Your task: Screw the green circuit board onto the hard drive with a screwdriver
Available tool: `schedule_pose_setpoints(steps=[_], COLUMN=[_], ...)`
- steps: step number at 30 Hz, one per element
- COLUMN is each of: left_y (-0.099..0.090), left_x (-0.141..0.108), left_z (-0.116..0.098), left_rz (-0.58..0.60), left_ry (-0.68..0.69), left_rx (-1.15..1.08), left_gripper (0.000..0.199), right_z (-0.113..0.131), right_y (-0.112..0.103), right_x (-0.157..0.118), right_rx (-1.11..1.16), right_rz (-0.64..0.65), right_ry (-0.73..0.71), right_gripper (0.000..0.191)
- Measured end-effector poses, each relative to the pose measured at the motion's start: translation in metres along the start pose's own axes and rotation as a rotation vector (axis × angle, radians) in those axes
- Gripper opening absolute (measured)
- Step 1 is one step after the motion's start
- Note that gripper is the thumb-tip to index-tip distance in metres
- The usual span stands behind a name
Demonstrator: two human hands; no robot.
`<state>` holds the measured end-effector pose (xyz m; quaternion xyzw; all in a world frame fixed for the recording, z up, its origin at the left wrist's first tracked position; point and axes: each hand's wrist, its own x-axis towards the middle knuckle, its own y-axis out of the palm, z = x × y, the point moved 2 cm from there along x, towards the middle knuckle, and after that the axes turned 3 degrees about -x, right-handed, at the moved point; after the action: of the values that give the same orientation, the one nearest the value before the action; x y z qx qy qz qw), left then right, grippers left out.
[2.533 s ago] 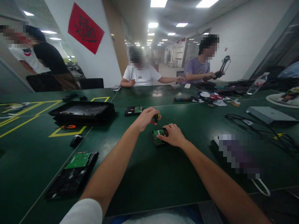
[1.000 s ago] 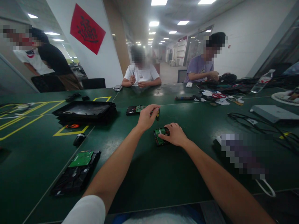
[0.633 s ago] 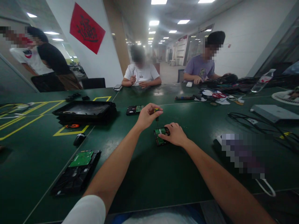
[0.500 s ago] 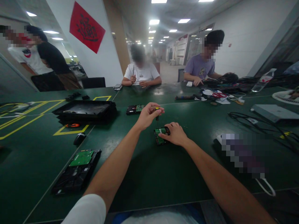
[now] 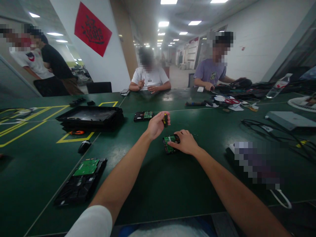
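Note:
My left hand (image 5: 157, 125) is closed around the dark and yellow handle of a screwdriver (image 5: 165, 119), held upright with its thin shaft pointing down at the far edge of a hard drive. That hard drive (image 5: 170, 148) lies on the green table (image 5: 153, 191) with its green circuit board facing up. From the right, my right hand (image 5: 185, 141) grips it, thumb across the board and fingers at the far right edge. The screwdriver's tip is too small to make out, so contact with the drive cannot be told.
Another drive (image 5: 143, 116) lies beyond my left hand, and a larger one (image 5: 81, 181) at near left. Also on the table are a black tray (image 5: 91, 115), a mouse (image 5: 84, 146), a grey box (image 5: 291, 120), cables and a bottle (image 5: 278, 86). Two people sit opposite.
My left hand has turned and shifted slightly nearer, its fingers now wrapped round the screwdriver handle instead of pinching its top. My right hand and the drive have stayed put.

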<state>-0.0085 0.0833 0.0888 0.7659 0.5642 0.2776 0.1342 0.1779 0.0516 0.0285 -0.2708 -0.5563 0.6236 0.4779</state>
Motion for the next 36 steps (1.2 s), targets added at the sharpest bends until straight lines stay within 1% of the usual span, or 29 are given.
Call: schedule_pose_setpoints(steps=[5,10,14,19,24,31,36], left_y=[0.006,0.006,0.005,0.005,0.008,0.005,-0.001], left_x=[0.001,-0.001,-0.002,-0.002,-0.004,-0.005,-0.003], left_z=[0.004,0.006,0.005,0.002,-0.002,-0.016,-0.023], left_rz=[-0.066,-0.114,-0.091,-0.012,0.05,0.056,0.042], left_ry=[0.026,0.082,0.08,0.066,0.015,-0.05,-0.078], left_rx=[0.002,0.061,0.063,0.079,0.137,0.281,0.335], left_gripper=[0.03,0.033,0.034,0.034,0.035,0.035,0.037], right_z=[0.0,0.0,0.0,-0.001,0.0,0.003,0.003], right_y=[0.0,0.0,0.0,0.0,-0.001,-0.003,-0.003], right_x=[0.0,0.0,0.0,0.0,0.0,-0.001,-0.001], right_rx=[0.003,-0.006,-0.008,0.001,0.004,0.004,0.01], right_rz=[0.007,-0.01,-0.007,-0.006,-0.002,0.006,0.009], right_ry=[0.004,-0.002,-0.001,-0.001,0.003,0.021,0.016], right_gripper=[0.077,0.076,0.076,0.078,0.076,0.071,0.072])
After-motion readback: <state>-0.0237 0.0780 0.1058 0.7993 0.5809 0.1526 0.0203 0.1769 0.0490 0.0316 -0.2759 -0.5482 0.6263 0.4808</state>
